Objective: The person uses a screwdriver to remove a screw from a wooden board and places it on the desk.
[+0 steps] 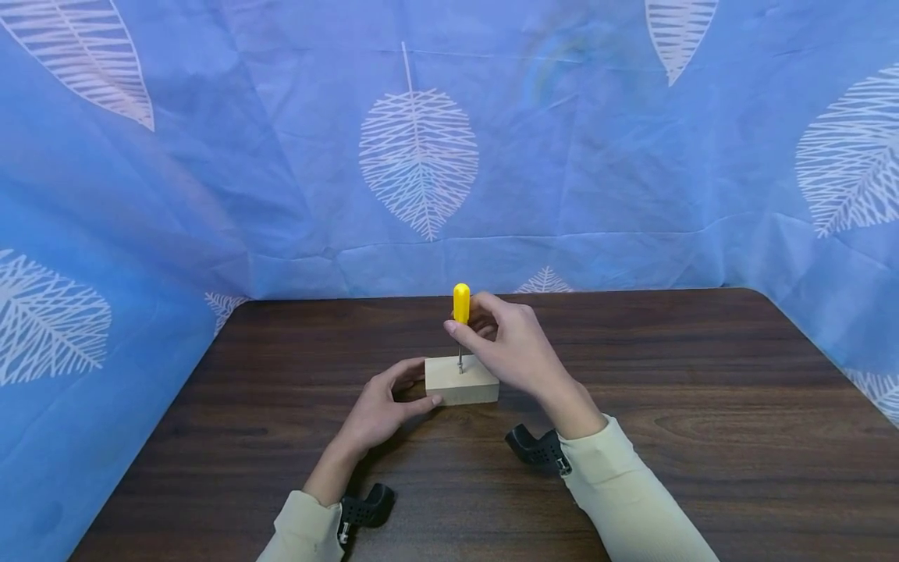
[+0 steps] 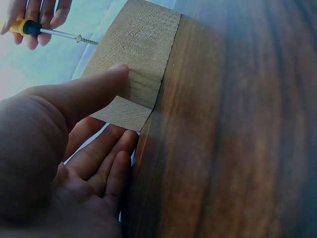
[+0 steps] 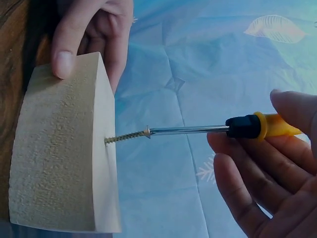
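Note:
A small pale wooden block [image 1: 460,381] [image 2: 133,64] [image 3: 64,153] lies on the dark wooden table [image 1: 632,437]. A screw [image 3: 126,137] [image 2: 85,39] stands in its top face, most of its thread showing. A yellow-handled screwdriver [image 1: 460,312] [image 3: 223,130] [image 2: 29,28] stands upright with its tip in the screw head. My right hand [image 1: 509,343] [image 3: 262,163] holds the screwdriver handle between thumb and fingers. My left hand [image 1: 382,406] [image 2: 74,148] grips the block's left end, thumb on the front face and fingers at the back.
A blue cloth with white leaf prints [image 1: 421,156] hangs behind and on both sides of the table. Black wrist camera mounts [image 1: 365,509] sit at my cream sleeves.

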The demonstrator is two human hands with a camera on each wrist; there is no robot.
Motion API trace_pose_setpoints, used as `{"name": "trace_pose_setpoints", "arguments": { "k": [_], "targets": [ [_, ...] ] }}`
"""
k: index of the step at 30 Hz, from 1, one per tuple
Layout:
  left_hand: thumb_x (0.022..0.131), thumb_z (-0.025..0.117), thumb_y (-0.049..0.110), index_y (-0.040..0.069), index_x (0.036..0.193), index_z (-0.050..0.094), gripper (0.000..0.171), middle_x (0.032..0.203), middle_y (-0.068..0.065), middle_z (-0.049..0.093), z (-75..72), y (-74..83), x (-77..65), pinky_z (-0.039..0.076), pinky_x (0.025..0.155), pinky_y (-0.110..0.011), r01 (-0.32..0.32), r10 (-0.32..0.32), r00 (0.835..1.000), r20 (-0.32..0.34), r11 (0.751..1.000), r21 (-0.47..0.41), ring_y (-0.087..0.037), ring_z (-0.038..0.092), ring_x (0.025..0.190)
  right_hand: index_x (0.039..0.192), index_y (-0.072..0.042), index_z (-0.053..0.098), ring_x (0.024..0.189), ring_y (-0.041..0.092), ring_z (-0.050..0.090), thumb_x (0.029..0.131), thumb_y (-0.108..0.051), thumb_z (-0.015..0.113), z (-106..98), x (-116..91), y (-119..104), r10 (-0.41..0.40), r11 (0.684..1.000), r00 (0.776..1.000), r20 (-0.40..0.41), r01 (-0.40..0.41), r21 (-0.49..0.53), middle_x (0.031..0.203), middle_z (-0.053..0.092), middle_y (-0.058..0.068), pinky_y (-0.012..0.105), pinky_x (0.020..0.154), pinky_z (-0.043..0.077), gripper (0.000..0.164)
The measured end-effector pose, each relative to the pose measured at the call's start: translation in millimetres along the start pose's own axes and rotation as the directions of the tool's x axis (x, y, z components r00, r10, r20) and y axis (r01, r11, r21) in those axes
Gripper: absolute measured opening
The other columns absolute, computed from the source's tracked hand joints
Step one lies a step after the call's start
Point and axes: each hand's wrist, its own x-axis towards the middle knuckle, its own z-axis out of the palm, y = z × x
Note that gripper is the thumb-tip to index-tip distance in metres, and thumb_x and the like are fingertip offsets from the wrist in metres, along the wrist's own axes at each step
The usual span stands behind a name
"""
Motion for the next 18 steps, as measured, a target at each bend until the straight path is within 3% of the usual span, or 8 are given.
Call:
{"name": "trace_pose_setpoints", "arguments": {
  "k": [10, 18],
  "targets": [
    [0.096, 0.084, 0.026, 0.019, 0.152, 0.061, 0.061, 0.147, -0.005, 0.068, 0.3, 0.9, 0.1, 0.048, 0.116, -0.062, -0.01, 0.01, 1.0, -0.003, 1.0, 0.011, -0.034, 0.062, 0.138, 0.116, -0.01, 0.073, 0.092, 0.017, 0.078, 0.103, -0.024, 0.076, -1.1, -0.1, 0.2, -0.013, 1.0, 1.0, -0.007, 0.013, 0.018, 0.106, 0.081, 0.006, 0.04, 0.085, 0.066, 0.02],
    [0.095, 0.085, 0.027, 0.02, 0.15, 0.063, 0.06, 0.145, -0.005, 0.069, 0.1, -0.4, 1.1, 0.048, 0.116, -0.061, -0.005, 0.005, 1.0, -0.006, 1.0, 0.007, -0.032, 0.063, 0.136, 0.116, -0.012, 0.072, 0.09, 0.014, 0.075, 0.103, -0.029, 0.076, -1.1, -0.5, -0.2, -0.021, 1.0, 1.0, -0.004, 0.021, -0.005, 0.103, 0.079, 0.004, 0.035, 0.08, 0.063, 0.022]
  ]
}}
